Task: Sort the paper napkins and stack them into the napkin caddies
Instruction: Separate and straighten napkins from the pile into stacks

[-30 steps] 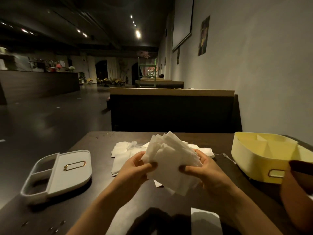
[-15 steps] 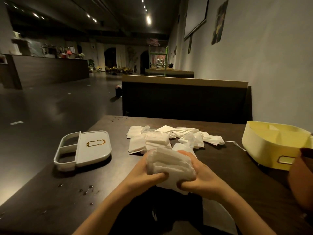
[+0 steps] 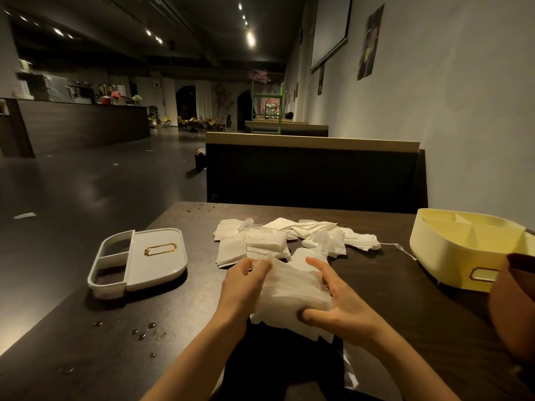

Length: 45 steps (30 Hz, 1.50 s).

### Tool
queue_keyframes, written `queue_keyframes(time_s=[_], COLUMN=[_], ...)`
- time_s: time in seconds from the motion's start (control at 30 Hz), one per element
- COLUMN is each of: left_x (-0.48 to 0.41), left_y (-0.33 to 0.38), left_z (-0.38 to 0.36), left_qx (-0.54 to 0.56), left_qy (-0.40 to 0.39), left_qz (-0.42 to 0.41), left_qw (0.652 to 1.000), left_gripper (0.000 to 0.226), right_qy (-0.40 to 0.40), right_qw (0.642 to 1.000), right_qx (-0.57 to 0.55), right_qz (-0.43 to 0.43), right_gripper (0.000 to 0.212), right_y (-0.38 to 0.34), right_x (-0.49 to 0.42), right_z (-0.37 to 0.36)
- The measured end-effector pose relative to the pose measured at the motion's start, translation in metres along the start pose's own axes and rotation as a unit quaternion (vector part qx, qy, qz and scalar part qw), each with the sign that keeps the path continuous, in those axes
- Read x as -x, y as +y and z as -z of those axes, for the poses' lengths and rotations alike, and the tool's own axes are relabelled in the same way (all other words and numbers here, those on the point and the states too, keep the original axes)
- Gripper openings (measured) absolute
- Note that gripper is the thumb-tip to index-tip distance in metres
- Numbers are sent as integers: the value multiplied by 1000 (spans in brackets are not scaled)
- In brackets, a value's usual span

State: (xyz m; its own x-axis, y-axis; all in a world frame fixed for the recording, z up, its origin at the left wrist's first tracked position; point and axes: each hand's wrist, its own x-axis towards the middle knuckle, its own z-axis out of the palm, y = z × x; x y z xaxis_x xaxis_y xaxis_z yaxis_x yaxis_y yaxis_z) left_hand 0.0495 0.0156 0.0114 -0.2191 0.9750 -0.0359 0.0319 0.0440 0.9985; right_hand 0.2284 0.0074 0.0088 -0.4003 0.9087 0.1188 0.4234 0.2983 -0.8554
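Note:
A thick bundle of white paper napkins (image 3: 292, 293) lies low over the near table edge, held between both hands. My left hand (image 3: 243, 287) grips its left side with curled fingers. My right hand (image 3: 335, 305) holds the right side, thumb under the near corner and fingers along the far edge. Behind them a loose pile of white napkins (image 3: 289, 238) is spread on the dark table (image 3: 144, 328). A grey caddy (image 3: 136, 261) with a gold label frame and two open compartments sits at the left. A yellow divided caddy (image 3: 469, 250) stands at the right.
Water drops (image 3: 144, 332) dot the table at the near left. A brown rounded object (image 3: 515, 302) blocks the right edge in front of the yellow caddy. A dark booth backrest (image 3: 312, 175) stands behind the table, and a wall runs along the right.
The napkin bundle has come down from a raised, fanned position to a flatter hold near the table edge. The view has tilted, showing the loose pile behind.

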Motion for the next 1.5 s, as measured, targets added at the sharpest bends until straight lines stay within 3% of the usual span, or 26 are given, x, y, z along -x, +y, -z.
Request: queue_keyframes(time_s=[0.13, 0.23, 0.33, 0.43, 0.5, 0.63, 0.83, 1.0, 1.07, 1.17, 1.4, 1.5], left_x=[3, 7, 13, 15, 18, 22, 21, 29, 29, 27, 17, 14], left_y=[4, 1, -3, -11, -14, -16, -19, -7, -3, -1, -4, -8], left_z=[1, 3, 11, 26, 32, 32, 27, 2, -7, -17, -15, -10], left_qx=[25, 26, 3, -36, -68, -77, -53, -29, -52, -65, -47, -34], left_qy=[-22, -39, -111, -244, -263, -179, -174, -63, 18, 94, 134, 118], left_qz=[7, -21, -48, -72, -112, -166, -185, -104, -104, -107, -80, -81], left_qw=[999, 999, 993, 966, 956, 967, 966, 992, 993, 988, 987, 989], left_gripper=[17, 19, 16, 84, 89, 67, 49, 25, 27, 37, 5, 15], right_qy=[3, 21, 45, 75, 76, 64, 90, 208, 270, 329, 387, 382], right_qw=[1000, 1000, 999, 997, 997, 995, 984, 939, 924, 911, 897, 896], right_qx=[1, 8, 16, 15, 1, -52, -134, -247, -236, -204, -168, -178], right_qz=[7, 9, 2, -6, -16, -64, -73, -120, -131, -141, -132, -141], right_gripper=[96, 90, 83, 79, 78, 69, 51, 30, 29, 56, 18, 12], right_y=[0, 0, 0, -3, -1, 1, 1, -4, -7, -9, -8, -7], right_x=[0, 1, 2, 4, 5, 5, 8, -4, -13, -21, -26, -27], right_z=[-4, -8, -8, -6, -5, -4, -13, -33, -43, -54, -58, -54])
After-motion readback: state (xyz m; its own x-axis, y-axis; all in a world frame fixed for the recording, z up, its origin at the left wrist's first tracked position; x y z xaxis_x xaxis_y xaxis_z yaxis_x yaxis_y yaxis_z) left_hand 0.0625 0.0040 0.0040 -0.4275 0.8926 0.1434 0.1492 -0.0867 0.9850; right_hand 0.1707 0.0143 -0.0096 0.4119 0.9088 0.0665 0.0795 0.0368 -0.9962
